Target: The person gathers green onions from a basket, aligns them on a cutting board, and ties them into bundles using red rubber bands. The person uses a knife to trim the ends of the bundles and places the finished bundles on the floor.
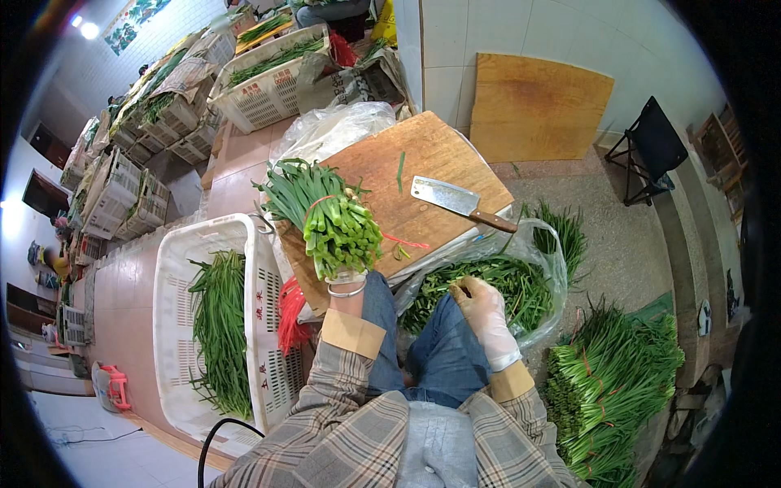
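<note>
My left hand (346,278) holds a thick bundle of garlic chives (341,229), tied with a red band, over the near left part of a wooden board (390,165). The pale cut ends face me and hide most of its fingers. My right hand (485,314), in a stained thin glove, hovers by my right knee with fingers curled in; nothing shows in it. On the board lie a cleaver (448,196) with a wooden handle, a red tie strand (406,241) and a loose leaf (400,172). Beyond my right hand, loose greens (512,283) fill a clear plastic bag (558,262).
A white plastic crate (250,317) with chives stands at left, beside red tie strands (291,314). Tied bundles (610,378) are piled on the floor at right. A folding chair (653,149) and leaning wooden panel (540,107) stand farther off. Loaded crates (268,91) line the back left.
</note>
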The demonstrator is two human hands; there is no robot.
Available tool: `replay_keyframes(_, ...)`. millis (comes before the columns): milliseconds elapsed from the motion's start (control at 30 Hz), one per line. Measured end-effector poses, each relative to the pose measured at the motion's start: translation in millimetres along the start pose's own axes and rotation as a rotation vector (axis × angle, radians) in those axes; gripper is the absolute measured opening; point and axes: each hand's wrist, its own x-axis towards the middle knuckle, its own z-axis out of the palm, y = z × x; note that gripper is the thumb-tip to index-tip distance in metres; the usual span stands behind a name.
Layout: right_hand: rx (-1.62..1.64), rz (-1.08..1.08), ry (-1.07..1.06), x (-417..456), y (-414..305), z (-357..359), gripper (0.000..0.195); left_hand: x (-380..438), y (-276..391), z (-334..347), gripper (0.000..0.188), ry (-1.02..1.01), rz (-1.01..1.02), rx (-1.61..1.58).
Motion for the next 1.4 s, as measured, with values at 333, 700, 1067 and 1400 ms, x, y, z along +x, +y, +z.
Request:
replay_keyframes(333,0.372,-0.134,0.232,-1.7,-12.1,6.9,0.018,-1.3,-4.9,24.2,0.047,-0.001,-0.1,-0.048)
replay_keyframes(700,0.465,-0.468,0.418,17.1,-120.9,-31.4,0.022,11.1,-26.5,6.6,0.076,0.143,-0.036,0.123)
replay_keyframes(1067,0.007,-0.14,0.308,22.8,-107.4,-61.3,0.031,2.4,-32.4,30.7,0.073,0.147,0.111,0.398)
replay_keyframes(1400,0.083,-0.045,0.183,24.1,-79.1,-47.9,0.027,5.0,-26.4,29.9,0.062,0.102,0.068,0.411)
